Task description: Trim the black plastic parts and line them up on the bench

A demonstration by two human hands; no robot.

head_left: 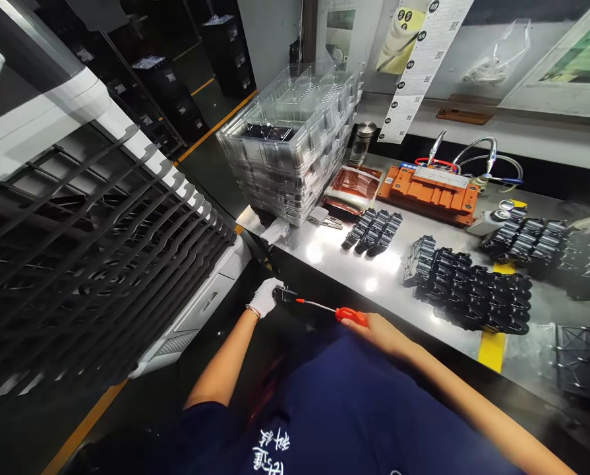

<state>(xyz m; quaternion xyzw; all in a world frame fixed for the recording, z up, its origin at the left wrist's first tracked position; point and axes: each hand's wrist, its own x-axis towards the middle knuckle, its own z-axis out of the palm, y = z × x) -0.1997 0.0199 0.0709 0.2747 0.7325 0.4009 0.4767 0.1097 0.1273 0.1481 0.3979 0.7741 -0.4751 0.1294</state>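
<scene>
My left hand (pixel 264 298), in a white glove, is closed on a small black plastic part (pixel 285 295) in front of the bench edge. My bare right hand (pixel 376 332) grips a red air blow gun (pixel 350 316). Its thin metal tube ends in a red tip just short of the black part, apart from it. On the metal bench (pixel 319 254) beyond my hands stands a small group of black plastic parts (pixel 372 231). A bigger cluster of black parts (pixel 472 287) sits farther right.
Stacked clear plastic trays (pixel 295 152) rise at the bench's left end. Behind the parts are an orange fixture (pixel 430 192) with hoses, a glass bottle (pixel 362 142) and a brown-red box (pixel 354 186). A large slatted fan unit (pixel 101 264) stands close on my left.
</scene>
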